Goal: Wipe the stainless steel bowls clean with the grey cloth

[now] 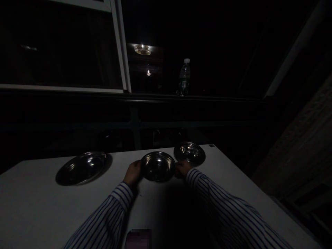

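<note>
Between my two hands is a shiny round metal bowl (158,167), held by its rim at the middle of the white table's far part. My left hand (133,172) grips the bowl's left side, fingers closed on the edge. On the opposite side, my right hand (183,168) is closed on the rim, its fingers partly lost in shadow. Just behind my right hand lies a round metal dish (190,153). A larger metal dish (81,168) sits to the left, apart from my left hand. Whether the held bowl touches the table is hard to tell.
The white table (33,193) has its far edge just beyond the dishes. A clear plastic bottle (184,77) with a white cap stands on the dark window ledge (155,98). A blurred pinkish object (138,239) shows at the bottom edge. The room is very dark.
</note>
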Demonstrator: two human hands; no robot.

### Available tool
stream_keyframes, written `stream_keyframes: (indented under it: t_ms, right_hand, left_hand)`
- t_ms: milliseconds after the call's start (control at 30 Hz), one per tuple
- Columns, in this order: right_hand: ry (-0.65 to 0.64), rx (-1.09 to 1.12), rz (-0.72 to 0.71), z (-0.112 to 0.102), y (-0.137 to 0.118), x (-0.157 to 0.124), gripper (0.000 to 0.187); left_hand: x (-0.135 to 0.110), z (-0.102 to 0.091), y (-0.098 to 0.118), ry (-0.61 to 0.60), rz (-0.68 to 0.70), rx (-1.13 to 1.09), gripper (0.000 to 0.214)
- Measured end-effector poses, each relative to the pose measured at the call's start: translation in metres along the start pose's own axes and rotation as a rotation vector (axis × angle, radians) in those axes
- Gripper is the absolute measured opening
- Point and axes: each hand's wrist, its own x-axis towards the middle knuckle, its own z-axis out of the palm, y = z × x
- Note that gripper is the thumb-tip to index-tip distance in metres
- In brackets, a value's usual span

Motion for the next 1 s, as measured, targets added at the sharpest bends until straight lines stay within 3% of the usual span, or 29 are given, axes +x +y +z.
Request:
stream_keyframes:
  t_ms: [300,400,533,633,733,1000]
  right_hand:
    - [-0.005,-0.110,-0.047,-0.028,-0.009,-0.017,0.028]
    - [0.068,-0.140,-0.086,-0.055,-0.012,-0.023,0.027]
    - [0.279,-0.146,-0.140,-0.107,-0.010,-0.016,0.026]
    - [0.444,-0.139,-0.161,-0.145,-0.002,-0.001,0.027]
    - [0.513,-0.133,-0.129,-0.169,0.010,0.016,0.029]
    - [0.425,-0.156,-0.035,-0.169,0.028,0.045,0.029]
  left_hand:
    - [0.016,-0.004,0.008,-0.070,-0.020,0.300,0.040]
    - [0.021,-0.007,0.016,-0.037,-0.023,0.438,0.038]
    - [0.027,-0.004,0.035,0.010,0.039,0.605,0.042]
    - [0.034,0.012,0.052,-0.023,0.132,0.670,0.040]
    - [0.043,0.038,0.066,-0.152,0.182,0.712,0.033]
    - [0.066,0.110,0.087,-0.353,0.232,0.828,0.034]
